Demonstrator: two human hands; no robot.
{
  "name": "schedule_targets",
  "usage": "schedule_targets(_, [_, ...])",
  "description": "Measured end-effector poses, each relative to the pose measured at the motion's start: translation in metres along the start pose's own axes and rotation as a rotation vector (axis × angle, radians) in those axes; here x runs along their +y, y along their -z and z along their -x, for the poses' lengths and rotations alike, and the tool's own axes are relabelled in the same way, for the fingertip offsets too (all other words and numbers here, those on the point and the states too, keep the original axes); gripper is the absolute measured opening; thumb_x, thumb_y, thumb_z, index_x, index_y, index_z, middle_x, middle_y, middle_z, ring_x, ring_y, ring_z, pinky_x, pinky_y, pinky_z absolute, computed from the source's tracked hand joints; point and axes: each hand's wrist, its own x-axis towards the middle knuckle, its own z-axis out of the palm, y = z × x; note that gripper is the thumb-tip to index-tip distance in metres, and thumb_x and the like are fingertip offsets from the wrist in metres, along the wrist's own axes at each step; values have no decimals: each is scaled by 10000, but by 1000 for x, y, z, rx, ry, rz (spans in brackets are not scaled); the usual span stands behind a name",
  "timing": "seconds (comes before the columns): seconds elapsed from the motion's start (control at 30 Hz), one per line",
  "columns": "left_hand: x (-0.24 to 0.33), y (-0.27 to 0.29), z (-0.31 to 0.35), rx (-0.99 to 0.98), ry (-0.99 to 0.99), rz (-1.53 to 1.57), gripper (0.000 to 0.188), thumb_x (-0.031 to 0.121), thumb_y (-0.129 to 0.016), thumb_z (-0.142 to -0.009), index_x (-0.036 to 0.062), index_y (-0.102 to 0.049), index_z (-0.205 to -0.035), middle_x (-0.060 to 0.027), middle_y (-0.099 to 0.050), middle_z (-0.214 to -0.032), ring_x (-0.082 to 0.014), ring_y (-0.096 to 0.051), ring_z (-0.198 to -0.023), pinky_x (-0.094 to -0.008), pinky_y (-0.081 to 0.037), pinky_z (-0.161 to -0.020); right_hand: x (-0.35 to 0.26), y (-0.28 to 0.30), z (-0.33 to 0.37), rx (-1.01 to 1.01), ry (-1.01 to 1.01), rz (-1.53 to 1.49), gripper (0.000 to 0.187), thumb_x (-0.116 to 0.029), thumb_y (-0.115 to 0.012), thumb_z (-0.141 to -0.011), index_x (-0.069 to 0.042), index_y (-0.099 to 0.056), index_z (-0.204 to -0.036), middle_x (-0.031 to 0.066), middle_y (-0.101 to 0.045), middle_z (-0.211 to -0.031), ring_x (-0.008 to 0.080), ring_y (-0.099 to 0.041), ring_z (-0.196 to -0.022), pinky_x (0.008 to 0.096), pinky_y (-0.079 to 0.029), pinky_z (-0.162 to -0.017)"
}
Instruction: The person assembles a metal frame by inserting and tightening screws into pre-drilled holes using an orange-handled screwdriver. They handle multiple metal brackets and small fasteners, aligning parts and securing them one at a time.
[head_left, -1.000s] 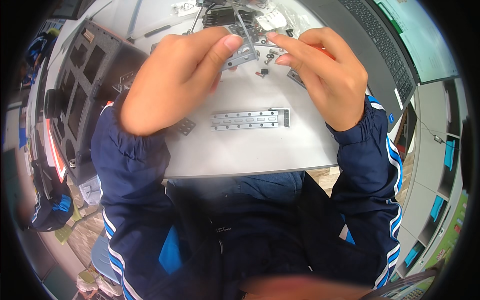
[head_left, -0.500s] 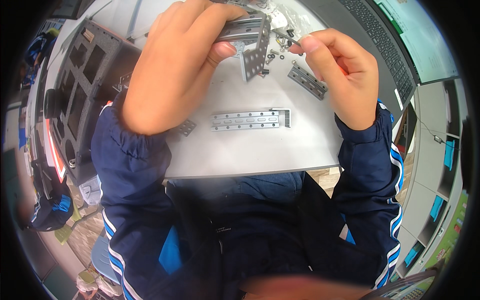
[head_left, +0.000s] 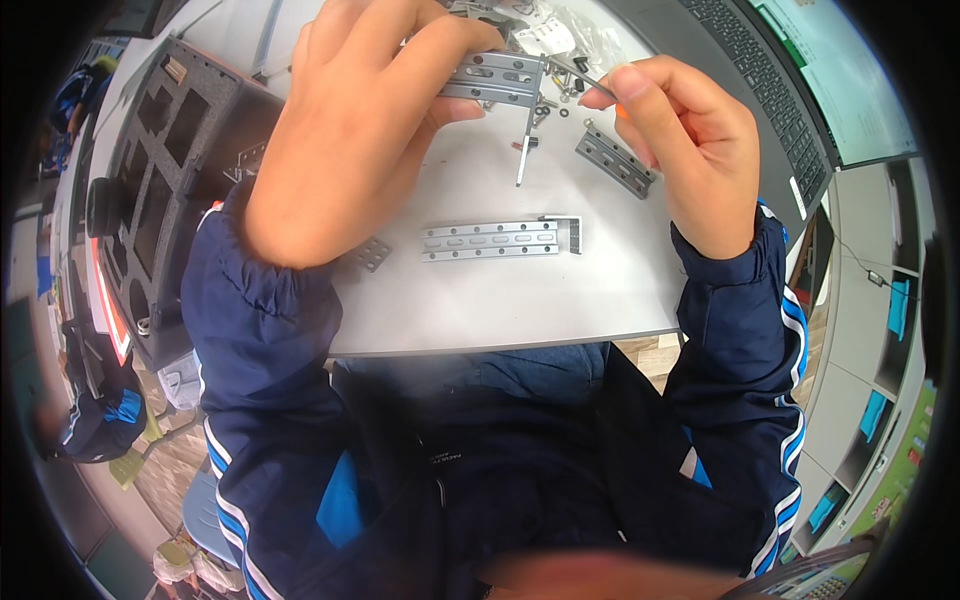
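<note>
My left hand (head_left: 365,120) pinches a grey perforated metal channel (head_left: 492,82) between thumb and fingers, above the far part of the table. A flat plate (head_left: 525,150) at the channel's right end points toward me, seen nearly edge-on. My right hand (head_left: 695,150) is closed on a screwdriver (head_left: 583,78) with a thin dark shaft; a bit of orange shows between the fingers. Its tip is at the channel's right end; whether it sits in a screw I cannot tell. Below lie a silver slotted channel (head_left: 488,242) and a small angled bracket (head_left: 574,236).
A darker grey channel (head_left: 614,163) lies by my right wrist, near loose screws and nuts (head_left: 545,108). A laptop (head_left: 745,90) borders the right side. At left stands a foam-lined case (head_left: 165,180). A small perforated plate (head_left: 374,255) lies by my left cuff. The white table's front edge (head_left: 500,347) is near my lap.
The held channel has turned, so its slotted face now shows and its end plate is nearly edge-on. My left hand has shifted slightly; my right hand keeps the screwdriver at the channel's end.
</note>
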Motion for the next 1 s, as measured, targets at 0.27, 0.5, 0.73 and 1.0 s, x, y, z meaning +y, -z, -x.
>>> schedule_targets(0.27, [-1,-1,0,14,-5,-24,364,3,-710,-830,66,-654,-1184,-101,-610,-1126,-322,-510,-1017,-394,-418,-919,-2,1,-1,9,5,20,220,-200,-681,-1019,6,-758,-1007,-33,-664,-760,-5,-451,-658,184,-336,-583])
schedule_targets(0.5, [-1,-2,1,27,-11,-70,386,-10,-728,-792,77,-669,-1163,-85,-614,-1114,-315,-521,-1024,-397,-423,-919,-2,-1,-2,-22,-99,19,273,-247,-677,-1018,11,-759,-982,-55,-557,-662,7,-417,-608,195,-303,-549])
schedule_targets(0.73, [-3,7,0,-11,-167,-121,559,-54,-723,-729,110,-700,-1263,-62,-629,-1090,-288,-549,-1040,-381,-437,-905,-19,20,-12,-337,-638,-324,405,-304,-524,-1083,23,-704,-924,-79,-406,-565,13,-330,-525,219,-280,-511])
schedule_targets(1.0, [-5,3,-1,-37,-94,6,541,-53,-660,-798,88,-667,-1320,-109,-662,-1013,-298,-588,-898,-398,-456,-833,9,-1,-6,-45,102,263,176,-161,-703,-979,7,-752,-991,15,-695,-801,64,-543,-675,219,-403,-591])
